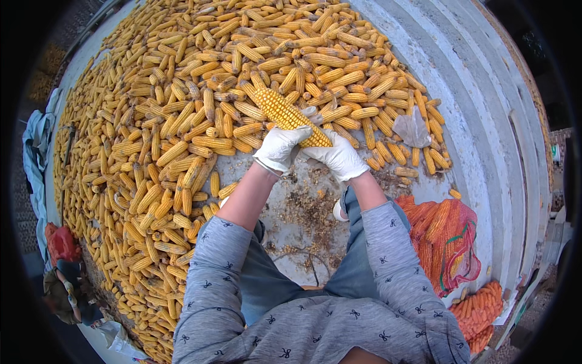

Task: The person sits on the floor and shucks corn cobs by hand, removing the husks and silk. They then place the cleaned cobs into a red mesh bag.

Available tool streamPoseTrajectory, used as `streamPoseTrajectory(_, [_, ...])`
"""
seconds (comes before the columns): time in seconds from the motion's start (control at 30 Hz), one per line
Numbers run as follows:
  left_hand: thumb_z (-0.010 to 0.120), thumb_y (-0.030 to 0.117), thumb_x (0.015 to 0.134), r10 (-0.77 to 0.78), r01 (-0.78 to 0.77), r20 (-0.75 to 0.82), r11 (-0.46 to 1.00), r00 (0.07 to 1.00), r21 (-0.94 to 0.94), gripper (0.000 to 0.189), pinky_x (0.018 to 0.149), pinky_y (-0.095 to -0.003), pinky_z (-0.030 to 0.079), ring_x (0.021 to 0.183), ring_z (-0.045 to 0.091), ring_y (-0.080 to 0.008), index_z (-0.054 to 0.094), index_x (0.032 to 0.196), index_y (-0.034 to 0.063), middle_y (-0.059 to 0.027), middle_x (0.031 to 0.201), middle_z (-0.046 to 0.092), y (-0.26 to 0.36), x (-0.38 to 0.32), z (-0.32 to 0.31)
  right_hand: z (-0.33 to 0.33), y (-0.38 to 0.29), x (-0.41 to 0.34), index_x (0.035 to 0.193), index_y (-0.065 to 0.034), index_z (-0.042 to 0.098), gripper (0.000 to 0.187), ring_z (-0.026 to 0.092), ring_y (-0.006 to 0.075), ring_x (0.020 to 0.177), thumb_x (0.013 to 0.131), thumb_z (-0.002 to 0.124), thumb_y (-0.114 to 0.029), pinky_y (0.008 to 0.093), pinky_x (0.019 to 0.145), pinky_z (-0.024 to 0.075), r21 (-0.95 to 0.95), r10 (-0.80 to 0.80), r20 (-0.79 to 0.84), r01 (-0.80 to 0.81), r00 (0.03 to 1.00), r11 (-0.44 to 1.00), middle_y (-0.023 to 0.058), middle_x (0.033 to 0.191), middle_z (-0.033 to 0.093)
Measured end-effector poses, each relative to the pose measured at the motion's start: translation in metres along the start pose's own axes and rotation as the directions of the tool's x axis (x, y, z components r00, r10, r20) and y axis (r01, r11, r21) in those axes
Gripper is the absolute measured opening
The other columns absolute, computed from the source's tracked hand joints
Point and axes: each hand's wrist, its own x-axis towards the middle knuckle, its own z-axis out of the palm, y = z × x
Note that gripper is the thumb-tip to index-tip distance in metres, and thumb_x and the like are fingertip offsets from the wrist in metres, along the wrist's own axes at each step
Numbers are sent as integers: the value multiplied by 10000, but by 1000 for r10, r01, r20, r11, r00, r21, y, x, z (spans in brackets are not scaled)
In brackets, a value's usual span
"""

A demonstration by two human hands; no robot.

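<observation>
A yellow ear of corn (284, 110) is held out in front of me, tilted with its upper end to the left. My left hand (284, 144), in a white glove, grips it from the left side near the middle. Around its lower right end closes my right hand (338, 154), gloved the same way. Both palms are hidden, so I cannot tell how the fingers wrap underneath. Just beyond the ear lies a broad heap of husked corn ears (191, 95). Loose kernels and chaff (313, 214) are scattered on the concrete floor between my feet.
To my right a red mesh sack (441, 241) is filled with corn, with another filled sack (479, 305) behind it. A crumpled plastic bag (413, 127) rests on the heap. Concrete steps (473, 113) run along the right. Another person (68, 291) is at the far left.
</observation>
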Motion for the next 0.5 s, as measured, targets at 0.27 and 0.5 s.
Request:
streamPoseTrajectory(0.27, [584, 302, 1004, 168, -5, -519, 954, 838, 300, 305, 793, -406, 594, 807, 717, -271, 637, 1072, 9, -152, 1032, 698, 19, 5, -33, -11, -10, -6, 1237, -45, 625, 589, 673, 108, 715, 848, 744, -471, 206, 503, 529, 180, 64, -42, -55, 997, 982, 29, 970, 709])
streamPoseTrajectory(0.5, [559, 297, 1003, 679, 35, -186, 230, 711, 973, 362, 903, -326, 502, 971, 697, -267, 685, 1153, -8, -155, 991, 739, 29, 4, -36, -20, -12, -7, 1141, -62, 662, 590, 664, 110, 679, 833, 727, -561, 215, 516, 525, 190, 80, -60, -67, 995, 980, 44, 901, 699])
